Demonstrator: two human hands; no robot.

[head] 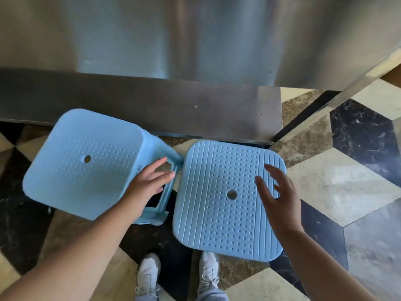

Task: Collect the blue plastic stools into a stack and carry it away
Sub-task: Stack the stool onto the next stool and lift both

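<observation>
Two blue stools on the patterned tile floor (pixel 338 187) before a steel counter (pixel 152 105): tilted left stool (pixel 80 166) with left hand (pixel 147 183) open-fingered at its side frame, grip unclear, upright right stool (pixel 225 200) under right hand (pixel 280 192), spread open, holding nothing.

bare arms, pale shoes

both forearms were uncovered, with no sleeves in view; the left hand (pixel 149 181) and right hand (pixel 277 192) wore nothing. white lace-up sneakers (pixel 148 276) showed below, with grey-blue trouser cuffs (pixel 211 297).
</observation>
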